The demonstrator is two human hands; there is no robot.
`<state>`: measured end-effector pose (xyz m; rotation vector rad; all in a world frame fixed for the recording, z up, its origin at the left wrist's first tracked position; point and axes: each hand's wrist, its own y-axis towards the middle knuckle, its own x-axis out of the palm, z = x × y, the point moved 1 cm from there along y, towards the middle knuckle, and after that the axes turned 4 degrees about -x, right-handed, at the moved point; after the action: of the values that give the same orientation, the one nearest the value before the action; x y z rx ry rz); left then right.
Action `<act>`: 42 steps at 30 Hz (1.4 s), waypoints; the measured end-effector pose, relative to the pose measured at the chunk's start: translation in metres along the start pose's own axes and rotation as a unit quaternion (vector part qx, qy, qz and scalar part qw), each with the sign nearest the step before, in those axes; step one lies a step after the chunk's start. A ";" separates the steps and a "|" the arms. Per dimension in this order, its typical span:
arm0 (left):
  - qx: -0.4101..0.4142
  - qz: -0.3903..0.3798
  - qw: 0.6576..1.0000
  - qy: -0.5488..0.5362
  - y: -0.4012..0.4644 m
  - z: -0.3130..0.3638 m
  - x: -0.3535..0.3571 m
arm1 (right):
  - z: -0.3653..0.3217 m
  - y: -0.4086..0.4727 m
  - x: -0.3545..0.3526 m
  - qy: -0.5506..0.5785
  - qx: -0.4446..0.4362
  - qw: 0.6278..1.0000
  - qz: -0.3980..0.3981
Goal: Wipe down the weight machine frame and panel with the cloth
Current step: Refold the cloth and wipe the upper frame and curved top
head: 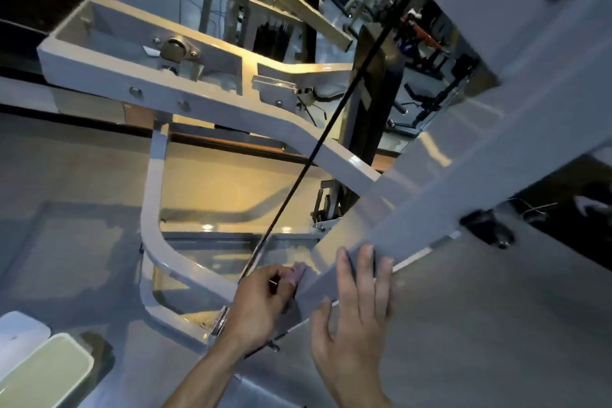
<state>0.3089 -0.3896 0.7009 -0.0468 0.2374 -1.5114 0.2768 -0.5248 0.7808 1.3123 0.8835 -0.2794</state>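
The grey-white weight machine frame [212, 103] fills the view, with a wide slanted beam [463, 182] running from upper right down to the lower middle. My left hand [261, 301] grips a small pinkish cloth [298, 272], mostly hidden in its fingers, and presses it against the left edge of that beam. My right hand [357, 305] lies flat with straight fingers on the beam's lower end, just right of the cloth. A grey panel [496, 325] spreads out below and right of the beam.
A thin black cable [318, 149] runs diagonally down to my left hand. A black knob [486, 228] sits on the beam's edge. A curved frame tube [155, 209] bends at the left. Pale pads [39, 371] sit at the lower left. Other gym machines stand behind.
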 end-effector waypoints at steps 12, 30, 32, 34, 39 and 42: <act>0.215 0.028 0.973 -0.074 -0.024 0.155 -0.017 | -0.012 0.014 -0.032 0.076 0.039 0.992 0.094; 0.464 0.149 0.873 -0.017 -0.054 0.283 -0.021 | -0.004 0.094 -0.148 0.204 0.090 0.943 0.248; 0.487 0.155 0.859 0.024 -0.057 0.272 -0.019 | -0.003 0.097 -0.151 0.208 0.085 0.937 0.269; 0.513 0.149 0.842 0.078 -0.060 0.265 -0.016 | 0.002 0.102 -0.153 0.209 0.081 0.933 0.281; 0.559 0.133 0.814 0.084 -0.071 0.295 0.006 | 0.012 0.110 -0.165 0.236 0.082 0.921 0.300; 0.564 0.136 0.811 0.075 -0.076 0.310 0.019 | 0.018 0.107 -0.170 0.223 0.093 0.918 0.314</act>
<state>0.2924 -0.4488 1.0141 1.0222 -0.5418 -1.1642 0.2409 -0.5609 0.9765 1.8037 0.7660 0.4702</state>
